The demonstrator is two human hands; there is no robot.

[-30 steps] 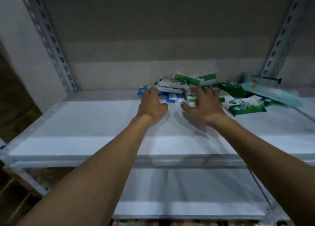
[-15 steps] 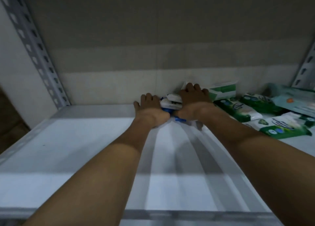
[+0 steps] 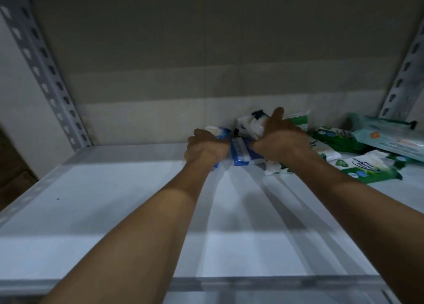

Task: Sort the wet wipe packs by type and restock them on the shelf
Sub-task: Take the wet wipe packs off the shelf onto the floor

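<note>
Both my hands reach to the back of a white metal shelf (image 3: 114,200). My left hand (image 3: 206,148) grips a blue and white wet wipe pack (image 3: 219,132) with curled fingers. My right hand (image 3: 281,138) grips a white pack with dark print (image 3: 251,124), lifted and tilted off the shelf. Between the hands lies another blue and white pack (image 3: 241,153). Green and white packs (image 3: 369,168) lie in a loose heap to the right, with larger pale teal packs (image 3: 387,138) behind them.
Perforated grey uprights stand at the back left (image 3: 46,74) and back right (image 3: 403,71). A beige cardboard back panel (image 3: 206,62) closes the rear. The shelf's front lip (image 3: 229,285) runs across the bottom of the view.
Both hands went from lying flat on the packs to curling round them. My right hand has raised the white pack off the heap. The camera has moved closer.
</note>
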